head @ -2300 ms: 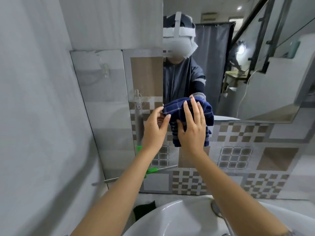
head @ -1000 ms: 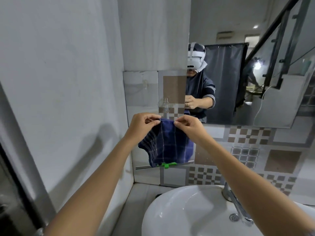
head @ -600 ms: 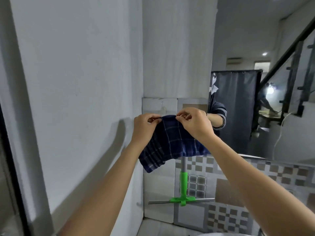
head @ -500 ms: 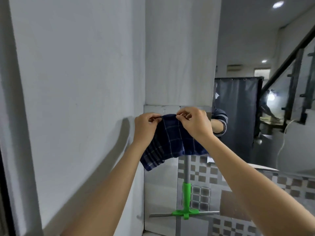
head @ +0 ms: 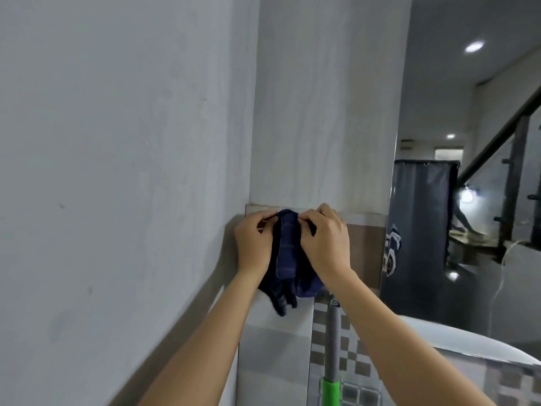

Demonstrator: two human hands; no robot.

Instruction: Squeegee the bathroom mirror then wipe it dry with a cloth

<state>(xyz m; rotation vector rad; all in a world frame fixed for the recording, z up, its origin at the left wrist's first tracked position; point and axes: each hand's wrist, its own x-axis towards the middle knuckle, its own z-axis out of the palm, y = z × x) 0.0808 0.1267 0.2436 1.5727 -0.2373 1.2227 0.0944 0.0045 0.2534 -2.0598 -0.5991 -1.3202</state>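
Observation:
A dark blue checked cloth (head: 285,259) hangs bunched against the tiled wall near the corner, at the top edge of the tiles. My left hand (head: 253,244) pinches its upper left part and my right hand (head: 325,241) pinches its upper right part, both close to the wall. The squeegee (head: 332,347), grey handle with a green grip, hangs upright on the wall just below the cloth. The mirror (head: 468,200) fills the right side and reflects a dark curtain and a stair rail.
A plain grey wall (head: 117,171) stands close on the left and meets the tiled wall (head: 272,347) in a corner. Patterned brown and grey tiles run below the mirror. The white basin's rim (head: 456,341) shows at lower right.
My head has turned up and left, so the basin dropped out of sight. Both hands carried the cloth from the mirror to the wall corner, raised it and gathered it narrower.

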